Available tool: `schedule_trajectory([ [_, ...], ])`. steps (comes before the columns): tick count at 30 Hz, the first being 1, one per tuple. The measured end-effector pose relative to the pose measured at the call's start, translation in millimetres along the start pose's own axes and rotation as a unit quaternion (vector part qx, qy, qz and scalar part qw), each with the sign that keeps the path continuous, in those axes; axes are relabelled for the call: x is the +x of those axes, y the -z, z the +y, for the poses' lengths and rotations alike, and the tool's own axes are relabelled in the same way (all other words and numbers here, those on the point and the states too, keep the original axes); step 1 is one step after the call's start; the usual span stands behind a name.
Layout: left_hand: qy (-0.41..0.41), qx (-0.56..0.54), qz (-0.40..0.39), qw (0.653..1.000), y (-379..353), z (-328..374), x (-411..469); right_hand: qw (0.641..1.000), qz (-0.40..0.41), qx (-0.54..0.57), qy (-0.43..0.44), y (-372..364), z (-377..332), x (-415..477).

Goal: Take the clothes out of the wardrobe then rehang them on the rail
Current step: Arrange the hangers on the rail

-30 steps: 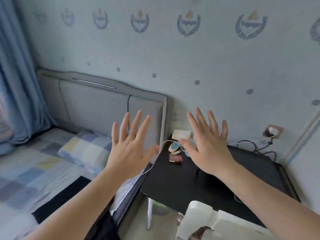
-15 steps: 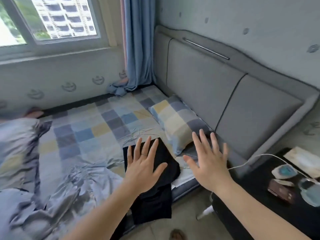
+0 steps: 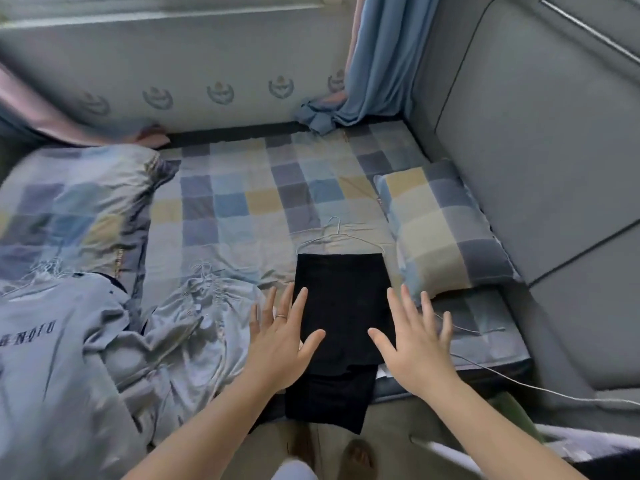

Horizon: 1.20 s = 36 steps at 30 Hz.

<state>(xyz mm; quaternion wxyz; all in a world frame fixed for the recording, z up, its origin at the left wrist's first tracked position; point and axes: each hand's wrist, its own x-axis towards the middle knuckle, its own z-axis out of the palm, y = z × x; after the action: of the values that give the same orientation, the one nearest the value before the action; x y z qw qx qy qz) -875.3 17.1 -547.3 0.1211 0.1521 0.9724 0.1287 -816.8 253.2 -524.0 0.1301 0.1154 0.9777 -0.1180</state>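
Reaching forward with both bare forearms, palms down. Holding the left hand (image 3: 280,337) flat, fingers straight and fanned, thumb swung inward, a ring (image 3: 281,316) on one finger. Mirroring it with the right hand (image 3: 415,337): fingers straight and spread, thumb pointing inward, gripping nothing on either side. Framing the black garment (image 3: 341,306) between the two hands, with left fingertips overlapping its left edge and the right thumb over its right edge; cannot tell whether touching the cloth or hovering just above it. Finding that garment folded over a wire hanger (image 3: 341,239) just beyond the fingertips, hook pointing away, lower end drooping off the edge of the bed (image 3: 235,206) between the wrists. Spotting a pale gathered top (image 3: 194,313) crumpled just left of the left hand, and a grey lettered shirt (image 3: 52,341) farther left. Noting a checked pillow (image 3: 440,230) just beyond the right hand, a grey headboard (image 3: 536,150) well to its right, and a blue curtain (image 3: 374,57) far beyond the fingertips.
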Motion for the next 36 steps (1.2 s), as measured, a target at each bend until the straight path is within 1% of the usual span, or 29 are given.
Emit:
schedule_trajectory([
  [5, 0.006, -0.028, -0.034, 0.999, -13, -33, 55, 0.999, -0.032, -0.016, -0.029, -18, -8, 53],
  [10, 0.020, -0.055, -0.094, 0.994, -45, -63, 118, 0.994, -0.066, -0.041, -0.072, -42, 1, 111],
  [13, 0.038, -0.068, -0.113, 0.991, -73, -76, 157, 0.991, -0.080, -0.051, -0.092, -63, 16, 150],
  [19, 0.074, -0.092, -0.145, 0.982, -155, -100, 240, 0.988, -0.111, -0.072, -0.082, -127, 57, 252],
  [22, 0.087, -0.100, -0.149, 0.980, -207, -113, 284, 0.988, -0.113, -0.065, -0.078, -171, 82, 315],
  [25, 0.086, -0.078, -0.148, 0.982, -261, -127, 332, 0.989, -0.119, -0.064, -0.060, -221, 107, 380],
  [30, 0.046, -0.017, -0.142, 0.989, -338, -153, 421, 0.986, -0.123, -0.104, -0.033, -295, 145, 488],
  [33, 0.042, 0.020, -0.107, 0.993, -364, -165, 472, 0.986, -0.112, -0.112, -0.050, -321, 162, 540],
  [36, 0.082, 0.031, -0.076, 0.993, -384, -177, 520, 0.986, -0.112, -0.106, -0.070, -344, 174, 583],
])
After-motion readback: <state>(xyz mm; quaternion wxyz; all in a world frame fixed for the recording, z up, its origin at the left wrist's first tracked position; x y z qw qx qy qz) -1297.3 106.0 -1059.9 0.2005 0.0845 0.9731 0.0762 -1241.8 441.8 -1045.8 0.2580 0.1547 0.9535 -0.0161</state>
